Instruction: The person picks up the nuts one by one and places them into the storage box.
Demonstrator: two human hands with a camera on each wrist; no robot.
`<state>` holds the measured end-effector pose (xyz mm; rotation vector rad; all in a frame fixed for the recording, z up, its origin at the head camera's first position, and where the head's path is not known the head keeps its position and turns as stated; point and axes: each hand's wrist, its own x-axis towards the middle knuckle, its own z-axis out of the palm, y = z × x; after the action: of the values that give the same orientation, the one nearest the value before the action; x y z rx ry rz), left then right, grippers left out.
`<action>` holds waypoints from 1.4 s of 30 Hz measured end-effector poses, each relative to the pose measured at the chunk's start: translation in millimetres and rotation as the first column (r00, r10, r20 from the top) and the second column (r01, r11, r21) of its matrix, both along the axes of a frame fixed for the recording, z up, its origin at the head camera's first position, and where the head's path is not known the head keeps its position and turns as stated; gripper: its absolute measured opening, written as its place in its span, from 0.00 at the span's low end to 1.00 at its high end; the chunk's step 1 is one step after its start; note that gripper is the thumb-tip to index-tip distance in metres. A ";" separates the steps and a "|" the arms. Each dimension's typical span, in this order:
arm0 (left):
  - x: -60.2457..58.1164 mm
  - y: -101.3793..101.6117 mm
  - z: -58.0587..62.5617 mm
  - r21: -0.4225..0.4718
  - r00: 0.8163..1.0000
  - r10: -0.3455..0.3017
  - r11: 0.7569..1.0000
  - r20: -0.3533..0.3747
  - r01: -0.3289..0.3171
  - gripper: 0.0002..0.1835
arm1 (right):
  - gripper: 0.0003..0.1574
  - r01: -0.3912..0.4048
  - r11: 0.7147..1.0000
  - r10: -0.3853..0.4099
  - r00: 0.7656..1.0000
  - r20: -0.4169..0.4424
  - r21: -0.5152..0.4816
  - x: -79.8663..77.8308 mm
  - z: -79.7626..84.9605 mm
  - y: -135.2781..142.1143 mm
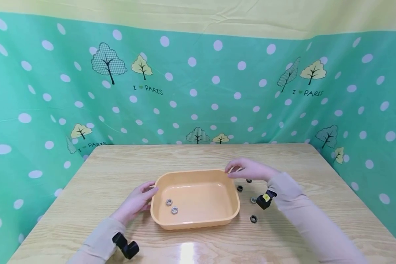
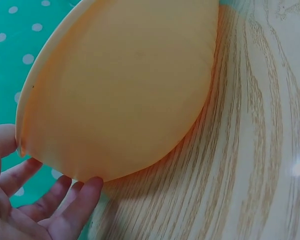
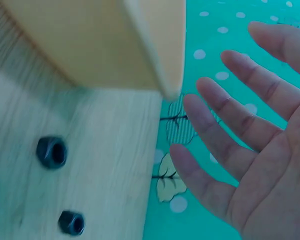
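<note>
A pale orange plastic tray (image 1: 195,223) stands on the table, with two silver hex nuts (image 1: 174,210) lying in its left part. My left hand (image 1: 139,200) holds the tray's left end, thumb at the rim and fingers (image 2: 85,200) against the outer wall. By the far right corner of the tray is my right hand (image 1: 247,169); in the right wrist view its fingers (image 3: 240,117) are spread beside the rim, holding nothing. Several loose nuts lie right of the tray, among them a black nut (image 3: 52,152), a smaller-looking black nut (image 3: 71,223) and a dark nut (image 1: 253,219).
A light wood-grain table (image 1: 118,161) carries everything. Behind it and at both sides hangs a green dotted curtain (image 1: 184,91) with printed trees. A silver nut (image 1: 253,200) lies right of the tray, close to the black camera (image 1: 264,201) on the right wrist.
</note>
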<state>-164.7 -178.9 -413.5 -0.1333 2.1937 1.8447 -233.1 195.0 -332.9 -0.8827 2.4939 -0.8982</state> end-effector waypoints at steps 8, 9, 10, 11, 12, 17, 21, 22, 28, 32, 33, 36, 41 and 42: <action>0.1 0.5 3.2 -0.037 0.999 -0.027 0.999 -0.042 0.025 0.28 | 0.15 0.053 0.999 -0.053 0.999 0.000 0.001 0.4 -11.6 21.3; 0.3 0.6 3.2 -0.040 0.998 -0.032 0.999 -0.049 0.030 0.28 | 0.16 0.065 0.998 -0.065 0.998 -0.003 0.009 0.7 -12.8 24.0; 0.7 0.6 2.9 -0.041 0.998 -0.036 0.999 -0.054 0.034 0.28 | 0.16 0.076 0.997 -0.076 0.997 -0.006 0.016 1.0 -13.8 26.9; 1.0 0.5 2.8 -0.042 0.997 -0.042 0.998 -0.060 0.040 0.28 | 0.17 0.090 0.996 -0.090 0.996 -0.007 0.024 1.6 -14.4 29.6; 1.5 0.4 2.8 -0.041 0.997 -0.043 0.998 -0.063 0.041 0.28 | 0.17 0.106 0.994 -0.106 0.994 -0.008 0.034 2.1 -15.0 32.5; 1.0 -0.9 3.9 -0.050 0.996 -0.056 0.997 -0.063 0.053 0.29 | 0.18 0.176 0.982 -0.175 0.984 -0.021 0.075 4.0 -16.1 49.4; -0.4 -6.4 5.1 -0.065 0.995 -0.089 0.994 -0.050 0.085 0.30 | 0.17 0.185 0.980 -0.182 0.982 -0.045 0.076 3.7 -18.4 62.9; -0.9 -8.4 4.8 -0.060 0.993 -0.105 0.993 -0.051 0.101 0.30 | 0.17 0.180 0.981 -0.177 0.983 -0.051 0.070 3.6 -19.2 66.1; -3.5 -18.9 1.7 0.007 0.963 -0.251 0.967 -0.100 0.253 0.39 | 0.18 0.191 0.981 -0.189 0.981 -0.049 0.046 1.6 -25.4 81.4; -2.3 -23.2 0.4 0.011 0.939 -0.316 0.947 -0.137 0.320 0.43 | 0.18 0.218 0.974 -0.215 0.975 -0.047 0.066 0.1 -28.2 89.4; -1.7 -23.9 0.7 0.006 0.932 -0.332 0.942 -0.148 0.337 0.44 | 0.18 0.227 0.971 -0.224 0.973 -0.050 0.072 -0.2 -28.7 91.8; 0.4 -25.6 2.6 -0.028 0.912 -0.370 0.928 -0.176 0.371 0.47 | 0.17 0.238 0.969 -0.233 0.970 -0.067 0.072 0.8 -28.4 97.4; 1.8 -27.4 2.3 -0.026 0.911 -0.377 0.926 -0.169 0.378 0.49 | 0.19 0.259 0.964 -0.255 0.965 -0.068 0.060 2.7 -27.7 104.2; 2.1 -27.6 1.8 -0.017 0.912 -0.375 0.926 -0.166 0.377 0.49 | 0.20 0.266 0.962 -0.262 0.963 -0.064 0.058 2.7 -28.1 105.7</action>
<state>-162.6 -206.5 -411.7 0.4340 2.1217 1.7018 -230.5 300.7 -361.0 -0.5682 2.7180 -0.8757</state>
